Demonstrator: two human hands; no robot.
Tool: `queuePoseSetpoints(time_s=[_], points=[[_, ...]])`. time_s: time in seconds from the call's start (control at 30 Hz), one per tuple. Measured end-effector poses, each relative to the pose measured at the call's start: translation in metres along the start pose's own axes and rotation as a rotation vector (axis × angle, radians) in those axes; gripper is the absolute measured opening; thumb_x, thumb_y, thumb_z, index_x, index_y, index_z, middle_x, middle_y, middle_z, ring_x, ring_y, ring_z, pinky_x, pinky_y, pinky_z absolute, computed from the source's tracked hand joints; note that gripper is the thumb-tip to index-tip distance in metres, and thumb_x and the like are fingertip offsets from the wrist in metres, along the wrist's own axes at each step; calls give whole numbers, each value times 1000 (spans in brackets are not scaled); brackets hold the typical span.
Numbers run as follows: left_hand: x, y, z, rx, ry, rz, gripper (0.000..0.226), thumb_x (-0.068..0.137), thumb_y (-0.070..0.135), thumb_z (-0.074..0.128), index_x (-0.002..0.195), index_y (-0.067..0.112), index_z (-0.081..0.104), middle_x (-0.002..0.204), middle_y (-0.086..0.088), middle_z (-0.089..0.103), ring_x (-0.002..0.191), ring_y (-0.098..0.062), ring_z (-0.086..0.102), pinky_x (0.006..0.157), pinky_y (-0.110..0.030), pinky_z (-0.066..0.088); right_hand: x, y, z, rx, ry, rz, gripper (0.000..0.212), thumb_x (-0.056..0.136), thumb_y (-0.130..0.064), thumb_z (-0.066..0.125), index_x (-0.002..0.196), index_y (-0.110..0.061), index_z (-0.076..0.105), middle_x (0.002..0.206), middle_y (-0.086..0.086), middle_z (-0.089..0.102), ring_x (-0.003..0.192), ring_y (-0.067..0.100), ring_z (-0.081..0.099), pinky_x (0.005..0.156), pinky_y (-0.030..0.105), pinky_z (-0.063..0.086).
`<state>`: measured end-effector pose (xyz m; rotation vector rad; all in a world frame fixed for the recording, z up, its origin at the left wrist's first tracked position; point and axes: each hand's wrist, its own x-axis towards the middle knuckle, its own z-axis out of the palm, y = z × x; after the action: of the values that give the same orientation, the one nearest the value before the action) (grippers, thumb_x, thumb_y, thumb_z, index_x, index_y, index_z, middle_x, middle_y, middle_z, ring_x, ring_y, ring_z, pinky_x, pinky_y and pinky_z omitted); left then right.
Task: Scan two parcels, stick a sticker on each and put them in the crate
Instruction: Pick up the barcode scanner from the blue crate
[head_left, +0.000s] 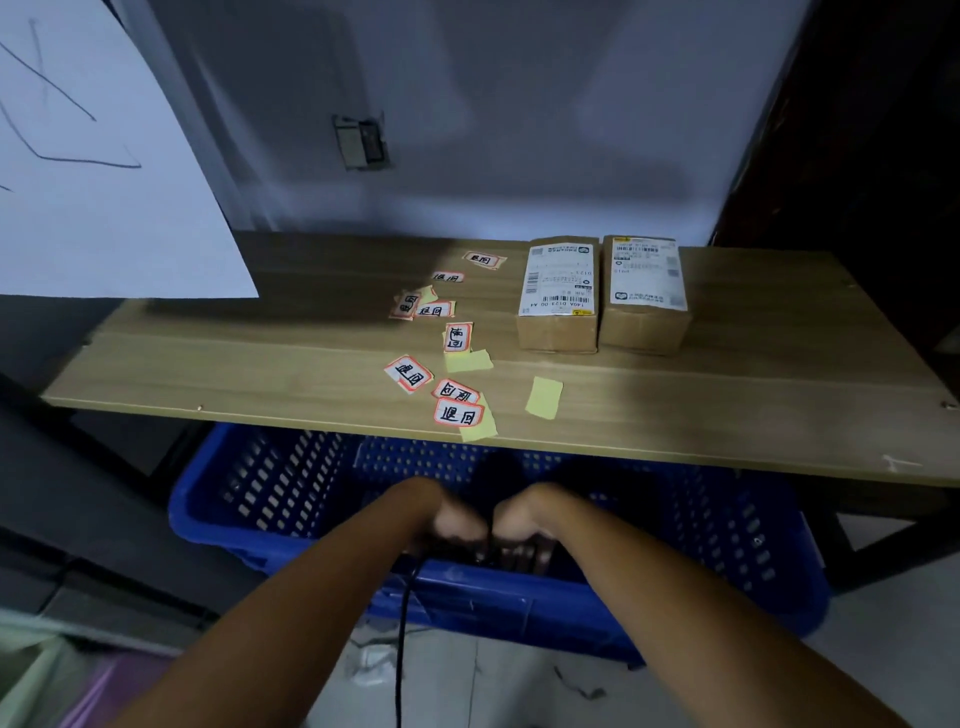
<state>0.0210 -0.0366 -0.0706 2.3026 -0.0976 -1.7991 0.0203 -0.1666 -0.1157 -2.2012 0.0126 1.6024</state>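
1. The wooden table (675, 415) spans the view; the blue perforated crate (270, 499) sits beneath its near edge, at 6 o'clock from the parcels.
2. Two cardboard parcels stand side by side, touching, at the table's far right. The left parcel (558, 296) carries a white shipping label, upside down to you, with barcodes and a line that looks like "140A D123 00 A4". The right parcel (644, 291) has a white label with a yellow strip; its print is too small to read.
3. Your left hand (457, 525) and right hand (519, 530) are pressed together over the crate's near rim, well apart from the parcels at 12 to 1 o'clock. Fingers curl around something dark and blurred; you cannot tell what. A black cable (401, 639) hangs below.
4. Eight red-bordered stickers (458, 414) with two handwritten Chinese characters lie scattered at 11 o'clock from your hands.
5. One yellow backing slip (544, 397) lies alone.
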Motion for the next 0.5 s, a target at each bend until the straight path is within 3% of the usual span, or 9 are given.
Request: queuePoseSetpoints(time_s=[0.07,0.23,0.37,0.5], points=[[10,-4,-1,-31,-11,15,23,108,31,45,91,21,57,94,-5,60,70,-15,56,66,-27,47,1,0,1,37,-14,3,27,101,-25,53,82,-8,59,71,9,57,59,20,56,63,36,53],[13,-8,-8,-112,11,13,27,108,29,50,84,20,61,75,1,63,46,-4,63,44,-14,52,-2,-3,-4,128,19,47,38,106,-21,36,79,-3,55,69,12,60,60,22,57,61,36,52],[10,-7,-10,-176,29,36,30,108,35,50,82,22,57,61,7,63,48,-2,61,50,-14,52,-8,-5,-7,239,-24,73,43,102,-18,22,76,-7,54,66,9,55,58,20,53,58,32,48],[14,-4,-8,-209,81,76,28,106,43,55,88,22,60,73,4,60,56,-5,60,57,-19,53,-20,-10,-6,350,-22,67,40,100,-19,22,76,-10,53,69,6,50,57,16,50,56,27,47]])
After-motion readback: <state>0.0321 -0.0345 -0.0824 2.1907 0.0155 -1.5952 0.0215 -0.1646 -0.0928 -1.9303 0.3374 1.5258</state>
